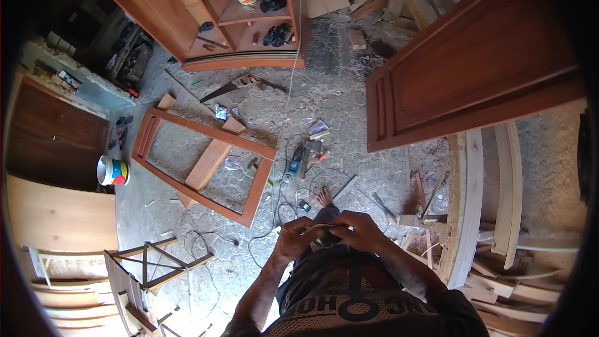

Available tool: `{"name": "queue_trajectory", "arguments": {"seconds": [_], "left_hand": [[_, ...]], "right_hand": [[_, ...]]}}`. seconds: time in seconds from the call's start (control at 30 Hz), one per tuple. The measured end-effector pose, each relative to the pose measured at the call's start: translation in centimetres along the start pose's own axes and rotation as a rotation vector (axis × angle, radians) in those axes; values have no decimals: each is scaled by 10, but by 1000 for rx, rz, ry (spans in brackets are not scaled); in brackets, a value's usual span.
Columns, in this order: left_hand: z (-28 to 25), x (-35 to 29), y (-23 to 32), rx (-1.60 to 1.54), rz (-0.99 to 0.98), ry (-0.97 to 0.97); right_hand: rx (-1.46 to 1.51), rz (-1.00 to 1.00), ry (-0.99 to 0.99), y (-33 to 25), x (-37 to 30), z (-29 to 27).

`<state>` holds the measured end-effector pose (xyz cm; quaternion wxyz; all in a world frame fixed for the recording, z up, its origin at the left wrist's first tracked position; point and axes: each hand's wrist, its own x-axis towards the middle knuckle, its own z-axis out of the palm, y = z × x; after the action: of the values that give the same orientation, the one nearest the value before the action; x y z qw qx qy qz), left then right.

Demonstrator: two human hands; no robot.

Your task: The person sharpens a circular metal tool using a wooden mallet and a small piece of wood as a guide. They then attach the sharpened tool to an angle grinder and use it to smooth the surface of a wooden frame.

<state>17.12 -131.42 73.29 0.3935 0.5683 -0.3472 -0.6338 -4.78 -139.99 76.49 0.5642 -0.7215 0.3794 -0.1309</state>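
Note:
In front of my body, both hands are raised close together at waist height. My left hand (294, 238) and my right hand (358, 231) pinch a small, thin, rounded piece (326, 236) from either side. It has a pale upper edge and a dark olive middle; its kind is not clear, and my fingers cover its ends. On the floor beyond my hands lie a blue corded power tool (294, 163) and a small dark object (304, 205) beside my bare foot.
An open wooden door frame (257, 192) lies over a plank (208, 165) at left. A panelled door (465, 75) rests at right above timber. A handsaw (226, 90) lies before the wooden cabinet (243, 63). Cords (253, 251) cross the floor; a paint bucket (113, 171) stands far left.

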Motion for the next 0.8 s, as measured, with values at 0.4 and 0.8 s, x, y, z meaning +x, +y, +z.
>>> {"name": "queue_trajectory", "arguments": {"seconds": [0.4, 0.8], "left_hand": [[-10, 105, 85, 118, 129, 117], [-5, 258, 137, -120, 347, 330]], "right_hand": [[88, -41, -111, 10, 121, -88], [95, -292, -389, -1, 313, -222]]}}
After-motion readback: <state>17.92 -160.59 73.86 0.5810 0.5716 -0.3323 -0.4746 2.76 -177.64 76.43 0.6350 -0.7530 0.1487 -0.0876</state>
